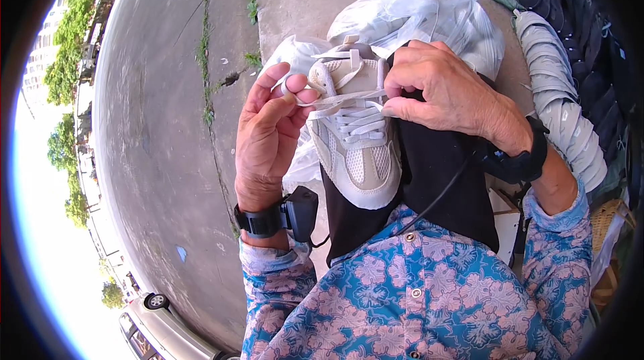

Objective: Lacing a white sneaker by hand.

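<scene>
While most rows are sitting laced already, both hands are pinching the lace (pixel 335 100) ends at the shoe's (pixel 355 139) top: left hand (pixel 268 132), right hand (pixel 446 92); the knot is looking undone.

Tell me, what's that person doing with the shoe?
A person in a blue and pink flowered shirt has a cream sneaker resting on their lap. The left hand pinches one white lace and pulls it out to the side. The right hand grips the shoe near its top, fingers on the laces. Clear plastic bags lie on the pavement just beyond, with stacks of shoe soles to the right.
</scene>
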Available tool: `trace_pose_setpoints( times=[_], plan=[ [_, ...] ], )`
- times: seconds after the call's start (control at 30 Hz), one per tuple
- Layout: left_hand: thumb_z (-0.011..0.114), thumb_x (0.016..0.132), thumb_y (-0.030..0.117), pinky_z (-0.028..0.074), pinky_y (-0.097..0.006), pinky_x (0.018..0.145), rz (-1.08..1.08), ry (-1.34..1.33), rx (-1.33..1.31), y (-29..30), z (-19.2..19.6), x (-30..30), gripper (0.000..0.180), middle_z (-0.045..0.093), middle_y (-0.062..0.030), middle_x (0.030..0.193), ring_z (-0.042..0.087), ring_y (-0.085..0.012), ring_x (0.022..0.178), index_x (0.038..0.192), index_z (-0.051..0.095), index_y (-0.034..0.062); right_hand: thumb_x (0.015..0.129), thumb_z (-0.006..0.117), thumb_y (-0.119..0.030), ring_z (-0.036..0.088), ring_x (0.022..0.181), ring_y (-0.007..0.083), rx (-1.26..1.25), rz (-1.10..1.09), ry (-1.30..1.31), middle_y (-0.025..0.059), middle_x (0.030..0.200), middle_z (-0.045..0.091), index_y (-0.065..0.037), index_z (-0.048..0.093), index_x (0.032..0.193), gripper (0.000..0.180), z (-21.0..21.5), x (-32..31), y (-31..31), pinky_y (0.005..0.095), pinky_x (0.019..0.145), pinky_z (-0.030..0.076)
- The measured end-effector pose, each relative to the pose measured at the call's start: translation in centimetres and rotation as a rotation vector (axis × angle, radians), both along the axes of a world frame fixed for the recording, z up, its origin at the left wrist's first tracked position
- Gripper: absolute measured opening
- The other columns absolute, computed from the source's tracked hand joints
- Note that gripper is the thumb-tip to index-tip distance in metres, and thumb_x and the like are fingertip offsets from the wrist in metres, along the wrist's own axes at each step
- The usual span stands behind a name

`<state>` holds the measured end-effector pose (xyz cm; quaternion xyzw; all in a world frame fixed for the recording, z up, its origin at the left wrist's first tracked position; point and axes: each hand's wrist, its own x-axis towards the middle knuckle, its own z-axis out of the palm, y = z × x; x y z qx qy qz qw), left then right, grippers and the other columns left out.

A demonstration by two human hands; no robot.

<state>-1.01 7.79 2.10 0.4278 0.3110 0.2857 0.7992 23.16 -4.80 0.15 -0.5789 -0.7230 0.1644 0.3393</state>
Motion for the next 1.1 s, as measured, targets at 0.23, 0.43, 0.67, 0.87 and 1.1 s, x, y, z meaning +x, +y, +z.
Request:
trace_pose_setpoints(
  times=[0.23, 0.43, 0.67, 0.87, 1.1],
  plan=[
    [0.05, 0.096, 0.008, 0.053, -0.037, 0.09, 0.064, -0.02, -0.065, -0.2, -0.3, 0.3, 0.038, 0.065, -0.0129, 0.116, 0.065, -0.0246, 0.101, 0.133, 0.044, -0.0006, 0.08, 0.068, -0.015, 0.061, 0.08, 0.0255, 0.034, 0.018, 0.017, 0.0077, 0.08, 0.06, -0.005, 0.062, 0.075, 0.013, -0.8, -0.8, 0.4, 0.04, 0.074, 0.045],
    [0.051, 0.099, 0.015, 0.054, -0.035, 0.085, 0.01, 0.049, 0.032, -0.4, 0.6, 0.2, 0.039, 0.065, -0.014, 0.115, 0.065, -0.0244, 0.103, 0.133, 0.045, -0.0014, 0.079, 0.066, -0.01, 0.061, 0.084, 0.0254, 0.014, -0.033, 0.016, 0.0071, 0.08, 0.06, -0.008, 0.062, 0.078, 0.005, -0.9, -1.1, 1.2, 0.0402, 0.078, 0.044],
    [0.06, 0.096, 0.017, 0.05, -0.023, 0.069, 0.181, 0.555, 0.431, -3.2, 1.7, 0.8, 0.028, 0.066, -0.0065, 0.105, 0.061, -0.0095, 0.079, 0.119, 0.061, 0.0026, 0.074, 0.063, -0.008, 0.06, 0.08, 0.0256, 0.11, -0.071, -0.224, 0.0077, 0.077, 0.058, -0.005, 0.057, 0.074, 0.007, -1.3, 0.0, 0.8, 0.0395, 0.078, 0.044],
    [0.061, 0.094, 0.011, 0.044, -0.021, 0.064, 0.154, 0.361, 0.563, -4.1, 1.3, 0.2, 0.014, 0.061, -0.0006, 0.084, 0.052, -0.0061, 0.07, 0.104, 0.066, 0.0014, 0.073, 0.057, -0.006, 0.058, 0.08, 0.0322, 0.05, -0.352, -0.247, 0.0132, 0.076, 0.056, -0.001, 0.053, 0.075, 0.006, -2.1, 5.1, -1.4, 0.0421, 0.073, 0.045],
    [0.06, 0.095, 0.006, 0.04, -0.019, 0.063, 0.129, 0.387, 0.62, -4.8, 3.0, 1.5, 0.012, 0.06, 0.001, 0.08, 0.049, -0.0042, 0.068, 0.103, 0.066, -0.001, 0.073, 0.057, -0.004, 0.056, 0.076, 0.0327, 0.083, -0.391, -0.153, 0.0139, 0.075, 0.055, 0.0, 0.052, 0.075, 0.007, -3.2, 5.2, -1.2, 0.0427, 0.07, 0.045]
  ],
)
